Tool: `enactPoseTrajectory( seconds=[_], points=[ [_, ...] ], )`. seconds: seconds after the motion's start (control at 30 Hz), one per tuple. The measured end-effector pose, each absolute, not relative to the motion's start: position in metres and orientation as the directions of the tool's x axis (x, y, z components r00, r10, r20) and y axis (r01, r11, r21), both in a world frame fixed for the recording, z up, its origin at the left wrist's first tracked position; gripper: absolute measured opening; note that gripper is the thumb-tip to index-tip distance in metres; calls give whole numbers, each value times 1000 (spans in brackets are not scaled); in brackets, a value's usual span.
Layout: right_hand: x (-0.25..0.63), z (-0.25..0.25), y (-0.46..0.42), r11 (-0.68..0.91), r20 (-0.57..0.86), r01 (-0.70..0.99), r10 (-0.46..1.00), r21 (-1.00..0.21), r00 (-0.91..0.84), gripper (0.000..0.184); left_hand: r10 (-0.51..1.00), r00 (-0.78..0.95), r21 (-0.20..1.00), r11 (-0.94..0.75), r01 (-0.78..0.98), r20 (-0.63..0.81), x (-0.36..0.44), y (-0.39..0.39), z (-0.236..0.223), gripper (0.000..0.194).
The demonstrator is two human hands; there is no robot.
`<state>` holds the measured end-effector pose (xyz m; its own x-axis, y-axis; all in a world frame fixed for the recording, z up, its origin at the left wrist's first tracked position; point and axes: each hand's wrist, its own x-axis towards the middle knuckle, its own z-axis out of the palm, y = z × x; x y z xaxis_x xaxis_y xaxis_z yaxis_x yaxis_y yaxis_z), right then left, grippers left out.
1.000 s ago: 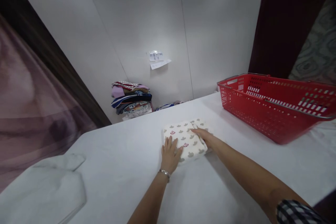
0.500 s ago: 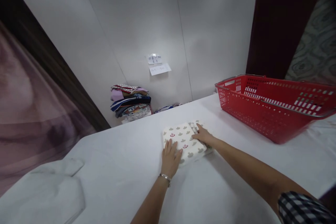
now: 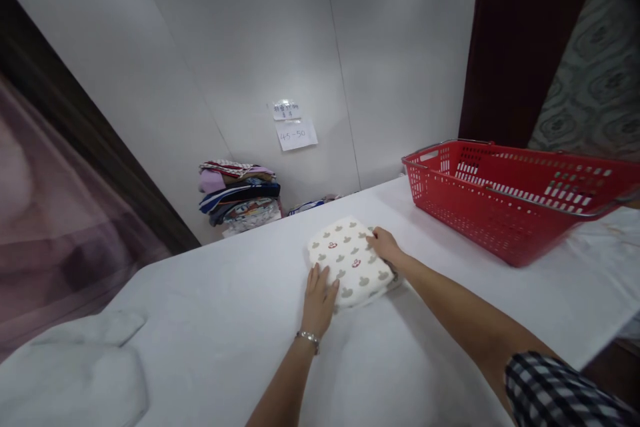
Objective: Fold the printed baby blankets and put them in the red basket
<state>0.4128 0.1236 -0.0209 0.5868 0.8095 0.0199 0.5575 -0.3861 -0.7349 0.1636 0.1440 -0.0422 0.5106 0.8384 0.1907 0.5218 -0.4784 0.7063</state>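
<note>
A folded cream cloth (image 3: pixel 350 260) printed with grey and red shapes lies on the white table (image 3: pixel 240 320), its far edge lifted. My left hand (image 3: pixel 319 297) rests flat on its near left corner, fingers stretched out. My right hand (image 3: pixel 384 245) grips the cloth's right edge with curled fingers. A bracelet sits on my left wrist, and a checked sleeve shows at my right arm.
A red plastic basket (image 3: pixel 500 197) stands at the table's right. A stack of folded clothes (image 3: pixel 237 193) sits against the white wall beyond the far edge, below two paper notes (image 3: pixel 295 127). A white garment (image 3: pixel 75 373) lies at the near left.
My right hand has folded the cloth's right flap over, so the bundle looks more compact and its far edge has risen. My left hand has stayed pressed on the near corner.
</note>
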Motion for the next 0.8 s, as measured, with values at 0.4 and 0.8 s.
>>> enactPoseTrajectory(
  seconds=[0.4,0.8],
  points=[
    [415,-30,113,-472,-278,292,810,-832,516,44,869,480,767,-387,511,118,166,145,-56,57],
    [474,-18,87,-391,-117,315,767,-865,630,23,881,472,885,-222,409,3,185,147,-39,56]
  ],
)
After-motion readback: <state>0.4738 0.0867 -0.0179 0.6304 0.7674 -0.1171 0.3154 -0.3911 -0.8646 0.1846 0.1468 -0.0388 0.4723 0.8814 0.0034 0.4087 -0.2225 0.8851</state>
